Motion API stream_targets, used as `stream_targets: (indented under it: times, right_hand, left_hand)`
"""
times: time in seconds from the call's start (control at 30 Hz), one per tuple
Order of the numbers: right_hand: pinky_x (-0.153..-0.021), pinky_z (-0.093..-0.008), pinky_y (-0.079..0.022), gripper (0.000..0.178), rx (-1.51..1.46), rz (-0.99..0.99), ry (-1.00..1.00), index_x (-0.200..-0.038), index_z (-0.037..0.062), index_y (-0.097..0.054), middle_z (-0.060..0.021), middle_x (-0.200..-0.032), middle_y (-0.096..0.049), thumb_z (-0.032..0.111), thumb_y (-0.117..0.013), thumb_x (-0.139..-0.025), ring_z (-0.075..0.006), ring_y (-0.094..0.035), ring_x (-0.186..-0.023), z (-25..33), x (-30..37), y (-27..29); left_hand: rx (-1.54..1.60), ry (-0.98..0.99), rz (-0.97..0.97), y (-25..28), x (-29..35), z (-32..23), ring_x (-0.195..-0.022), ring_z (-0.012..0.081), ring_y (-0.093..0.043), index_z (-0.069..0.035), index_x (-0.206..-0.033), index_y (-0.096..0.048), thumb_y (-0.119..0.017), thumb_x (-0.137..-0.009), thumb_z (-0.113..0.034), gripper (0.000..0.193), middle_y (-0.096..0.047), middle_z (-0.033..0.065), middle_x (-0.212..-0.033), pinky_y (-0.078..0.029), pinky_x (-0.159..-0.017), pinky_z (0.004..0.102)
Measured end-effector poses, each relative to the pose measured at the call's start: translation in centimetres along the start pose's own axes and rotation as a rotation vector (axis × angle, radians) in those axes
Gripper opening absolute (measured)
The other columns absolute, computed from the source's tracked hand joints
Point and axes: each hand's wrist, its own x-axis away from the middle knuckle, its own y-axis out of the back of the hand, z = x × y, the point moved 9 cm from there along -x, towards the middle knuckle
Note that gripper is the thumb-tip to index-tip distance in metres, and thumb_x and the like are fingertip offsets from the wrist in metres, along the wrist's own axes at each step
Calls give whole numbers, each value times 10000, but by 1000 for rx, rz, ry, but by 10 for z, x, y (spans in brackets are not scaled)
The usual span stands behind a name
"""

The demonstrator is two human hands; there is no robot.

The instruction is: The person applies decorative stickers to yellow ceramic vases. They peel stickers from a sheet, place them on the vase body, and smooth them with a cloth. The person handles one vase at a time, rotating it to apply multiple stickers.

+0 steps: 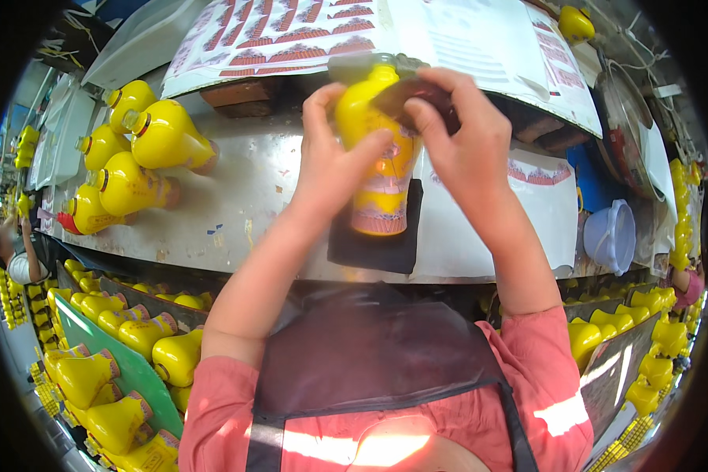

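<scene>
A yellow vase-shaped bottle (pixel 379 200) with a patterned band round its lower part stands on a dark cloth (pixel 354 252), its neck pointing away from me. My left hand (pixel 328 161) wraps its left side, with the thumb across the front and the fingers round the far side. In my right hand (pixel 470 130), pinched between thumb and fingers, is a dark reddish-brown flat piece (pixel 397 96), which lies against the bottle's upper right side. Motion blurs the piece and the bottle's neck, so I cannot tell its exact kind.
Several finished-looking yellow bottles (pixel 165 135) lie at the left of the metal table (pixel 236 189). Printed decal sheets (pixel 291 35) rest on a raised board at the back. A white paper sheet (pixel 480 228) and a pale bucket (pixel 610 236) are on the right. Racks of bottles (pixel 145 334) flank me.
</scene>
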Motion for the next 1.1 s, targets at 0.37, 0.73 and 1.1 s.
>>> stream_targets:
  times: [0.37,0.73,1.1]
  right_hand:
    - [-799,-286,-584,251,17,235,-145,-1127,16,-734,-129,-999,-779,174,-743,-932,-192,-751,-871,-25,-42,-17]
    - [-776,-367,-598,316,-4,296,623,-1039,133,-758,-43,-944,-682,158,-815,-729,-240,-718,-873,71,48,-6]
    - [-610,-380,-533,342,142,396,476,-1098,125,-720,-76,-871,-648,90,-780,-763,-244,-659,-742,93,42,-22]
  left_hand:
    - [-186,-83,-83,-4,-34,-16,-924,113,-623,1,-1155,-618,-736,-928,-210,332,-639,56,-1074,-540,-825,271]
    - [160,86,-82,-2,-43,-3,-841,93,-654,-5,-1066,-698,-711,-966,-173,195,-702,32,-964,-548,-764,254]
    - [460,185,-118,0,-33,-2,-947,119,-639,-7,-1176,-651,-507,-1086,-107,197,-661,58,-1078,-540,-860,266]
